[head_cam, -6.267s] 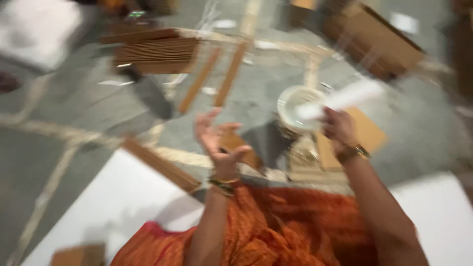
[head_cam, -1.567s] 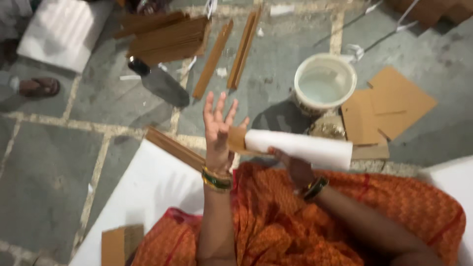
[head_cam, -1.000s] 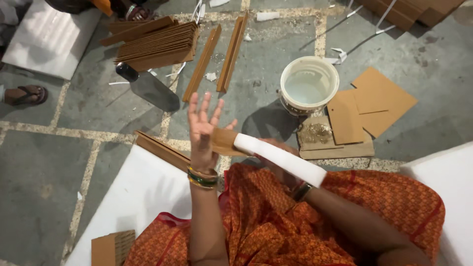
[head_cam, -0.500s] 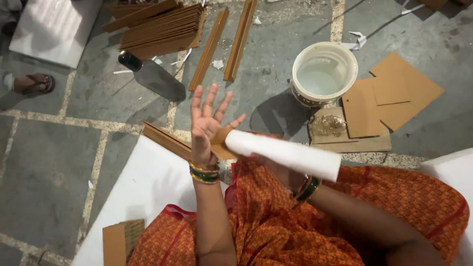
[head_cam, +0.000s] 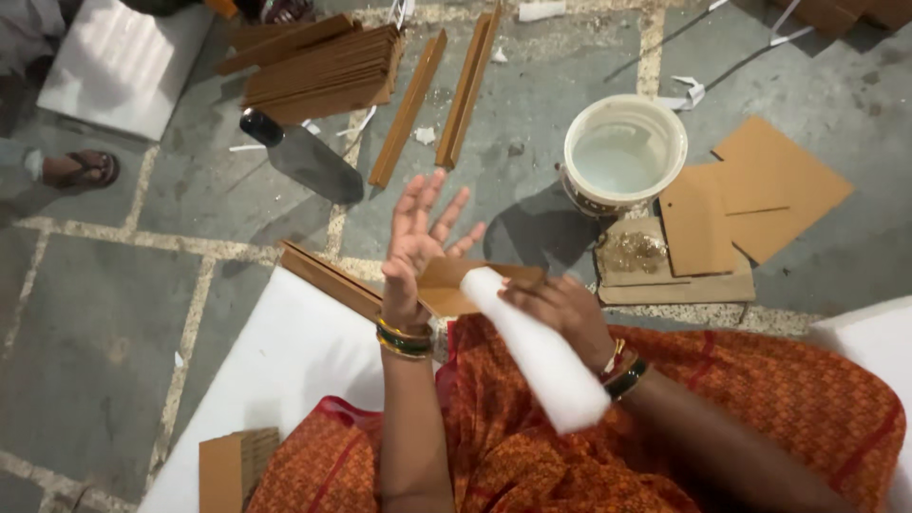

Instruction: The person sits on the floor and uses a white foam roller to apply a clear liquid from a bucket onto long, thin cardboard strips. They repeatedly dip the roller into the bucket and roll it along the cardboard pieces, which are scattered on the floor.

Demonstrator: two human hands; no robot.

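Observation:
My left hand [head_cam: 418, 237] is raised with the palm up and the fingers spread, holding nothing. Its heel rests against a brown cardboard piece [head_cam: 446, 285] lying over my lap. My right hand [head_cam: 560, 309] grips a rolled white paper [head_cam: 537, 351] that slants from the cardboard down toward my right wrist. Both wrists wear bangles. I sit on the floor in an orange patterned cloth [head_cam: 532, 446].
A white bucket of pale liquid [head_cam: 622, 157] stands ahead on the stone floor, with flat cardboard sheets [head_cam: 750, 204] to its right. A stack of brown strips [head_cam: 318, 71], two long strips [head_cam: 437, 95] and a broad-bladed tool [head_cam: 299, 157] lie ahead left. White sheets [head_cam: 275, 361] flank me. Another person's sandalled foot [head_cam: 81, 169] is at far left.
The white roll has swung from lying across my lap to slanting steeply toward my right wrist. My left hand stays raised and spread over the cardboard piece.

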